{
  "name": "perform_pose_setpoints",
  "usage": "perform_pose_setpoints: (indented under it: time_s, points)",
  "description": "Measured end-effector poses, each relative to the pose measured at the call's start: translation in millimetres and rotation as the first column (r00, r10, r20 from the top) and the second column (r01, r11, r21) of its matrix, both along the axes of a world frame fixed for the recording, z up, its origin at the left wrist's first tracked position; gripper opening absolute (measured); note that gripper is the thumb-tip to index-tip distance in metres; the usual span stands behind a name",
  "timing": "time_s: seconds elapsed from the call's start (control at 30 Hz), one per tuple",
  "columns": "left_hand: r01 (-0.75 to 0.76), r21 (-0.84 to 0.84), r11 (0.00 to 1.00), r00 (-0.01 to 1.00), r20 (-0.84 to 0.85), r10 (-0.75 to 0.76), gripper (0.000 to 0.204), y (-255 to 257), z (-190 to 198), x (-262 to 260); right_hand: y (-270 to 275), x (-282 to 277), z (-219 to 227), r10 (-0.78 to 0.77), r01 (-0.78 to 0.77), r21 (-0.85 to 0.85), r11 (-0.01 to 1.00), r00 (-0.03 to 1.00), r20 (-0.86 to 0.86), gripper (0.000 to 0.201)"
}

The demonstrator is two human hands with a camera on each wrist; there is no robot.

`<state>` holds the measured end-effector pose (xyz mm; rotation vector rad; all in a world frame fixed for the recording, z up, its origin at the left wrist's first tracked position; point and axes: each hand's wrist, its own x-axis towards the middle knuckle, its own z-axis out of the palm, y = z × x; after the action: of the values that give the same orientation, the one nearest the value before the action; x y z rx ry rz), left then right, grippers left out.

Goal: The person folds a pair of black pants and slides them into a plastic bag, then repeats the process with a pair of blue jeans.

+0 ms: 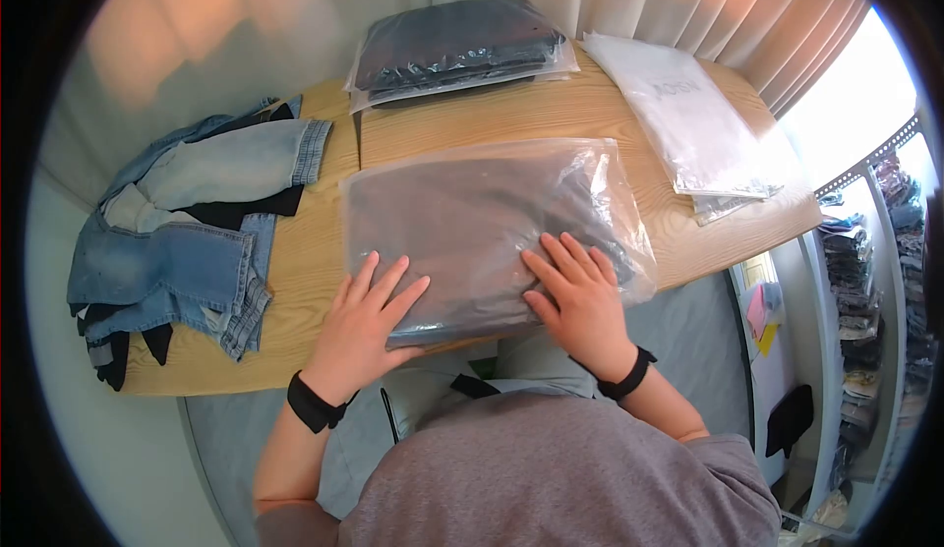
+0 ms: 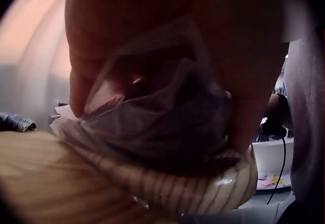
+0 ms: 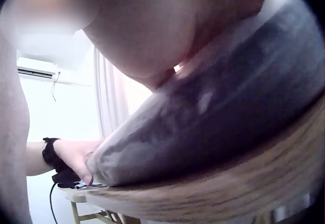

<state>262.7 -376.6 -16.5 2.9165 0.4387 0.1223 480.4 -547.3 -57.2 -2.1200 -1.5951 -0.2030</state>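
A clear plastic bag [image 1: 452, 213] with a folded dark garment inside lies flat at the table's front edge. My left hand [image 1: 369, 326] rests spread on its near left part, the thumb along the front edge. On the near right part my right hand [image 1: 580, 296] presses with fingers straight and apart. In the left wrist view, the bag's cloudy film [image 2: 152, 117] shows beneath the dark palm. From the right wrist, the bag's thick side [image 3: 218, 117] appears on the wood, with the left hand [image 3: 78, 155] at its far end.
Folded denim garments [image 1: 177, 223] are piled at the left of the wooden table [image 1: 305, 326]. Bagged dark clothes [image 1: 457, 51] are stacked at the back. Flat white plastic bags [image 1: 678, 105] lie at the back right. Shelves of packed goods [image 1: 854, 282] stand beyond the right side.
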Motion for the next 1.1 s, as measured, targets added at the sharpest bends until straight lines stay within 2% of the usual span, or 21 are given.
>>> perform_pose_setpoints:
  time_s: [0.2,0.23,0.27,0.3,0.37,0.4,0.5,0.53,0.6,0.63,0.7,0.73,0.8,0.83,0.87,0.9,0.93,0.97,1.03,1.07,1.1]
  points:
    - [0.050,-0.146,0.988,0.999,0.004,-0.050,0.074,24.7,-16.0,-1.5,-15.1,39.0,-3.5,-0.131,0.131,-0.056,0.990,0.991,-0.001,0.040]
    - [0.051,-0.145,0.988,0.999,0.005,-0.051,0.074,25.8,-17.5,-2.1,-18.0,44.2,-4.3,-0.104,0.102,-0.032,0.994,0.992,-0.074,0.039]
    - [0.062,-0.137,0.989,0.998,0.030,-0.058,0.073,27.6,-20.1,-2.4,-20.5,52.4,-8.0,-0.104,0.103,-0.028,0.994,0.992,-0.071,0.039]
    - [0.072,-0.127,0.989,0.996,0.055,-0.066,0.072,29.2,-22.3,-2.8,-23.1,62.5,-13.9,-0.025,0.031,0.019,0.999,0.971,-0.239,0.039]
    - [0.075,-0.136,0.988,0.995,0.079,-0.065,0.070,30.8,-25.2,-3.8,-31.3,76.9,-17.9,0.096,-0.054,0.099,0.994,0.860,-0.501,0.039]
    - [0.077,-0.149,0.986,0.993,0.101,-0.062,0.069,31.6,-25.7,-4.5,-37.1,82.0,-19.0,0.096,-0.050,0.105,0.993,0.862,-0.497,0.039]
    - [0.080,-0.183,0.980,0.989,0.135,-0.056,0.062,35.9,-24.5,-8.0,-53.0,95.2,-20.5,0.245,-0.124,0.214,0.969,0.592,-0.767,0.039]
    - [0.081,-0.178,0.981,0.988,0.142,-0.055,0.062,37.9,-22.0,-8.8,-56.7,101.2,-18.7,0.249,-0.127,0.217,0.968,0.597,-0.762,0.039]
    - [0.064,-0.330,0.942,0.988,0.156,-0.013,0.054,43.6,-9.6,-8.4,-59.7,113.8,-13.2,0.356,-0.185,0.308,0.933,0.354,-0.865,0.042]
    - [0.071,-0.323,0.944,0.987,0.162,-0.018,0.054,46.0,4.3,-8.0,-58.9,117.2,-4.2,0.360,-0.182,0.313,0.932,0.361,-0.860,0.042]
    - [-0.012,-0.508,0.862,0.984,0.145,0.099,0.039,51.2,36.0,-9.1,-57.9,121.2,22.2,0.413,-0.187,0.393,0.900,0.077,-0.908,0.060]
    - [-0.011,-0.506,0.862,0.984,0.147,0.098,0.039,61.2,43.3,-9.9,-53.9,121.9,30.6,0.414,-0.187,0.395,0.900,0.078,-0.907,0.060]
    - [-0.027,-0.726,0.687,0.966,0.158,0.205,0.034,89.0,57.5,-12.8,-40.4,122.5,42.9,0.580,-0.369,0.467,0.804,0.310,-0.754,0.087]
    - [0.003,-0.778,0.628,0.959,0.180,0.220,0.034,101.8,61.2,-10.2,-35.7,129.3,40.0,0.453,-0.355,0.296,0.887,0.537,-0.712,0.098]
    - [0.036,-0.823,0.566,0.951,0.202,0.234,0.034,113.5,62.4,-4.8,-24.3,131.7,37.0,0.462,-0.359,0.305,0.882,0.536,-0.707,0.098]
    - [0.072,-0.777,0.626,0.932,0.275,0.234,0.037,122.9,60.8,2.3,-8.6,131.7,35.2,0.356,-0.283,0.223,0.933,0.634,-0.686,0.089]
    - [0.074,-0.768,0.636,0.932,0.281,0.230,0.037,133.3,59.3,9.5,6.3,132.3,35.6,0.240,-0.193,0.145,0.970,0.719,-0.652,0.081]
    - [0.077,-0.835,0.546,0.900,0.294,0.322,0.039,142.7,59.2,16.7,21.0,135.4,39.8,0.248,-0.192,0.158,0.969,0.721,-0.647,0.081]
    - [0.139,-0.919,0.369,0.795,0.326,0.511,0.043,140.1,69.0,25.3,44.0,142.4,48.0,0.158,-0.213,-0.010,0.977,0.758,-0.632,0.067]
    - [0.144,-0.912,0.384,0.794,0.339,0.505,0.043,137.1,70.0,26.7,49.7,145.7,44.0,0.168,-0.212,0.005,0.977,0.762,-0.625,0.067]
    - [0.287,-0.877,0.384,0.753,0.455,0.475,0.042,135.8,64.6,26.4,56.6,150.3,36.5,0.211,-0.212,0.080,0.974,0.717,-0.665,0.063]
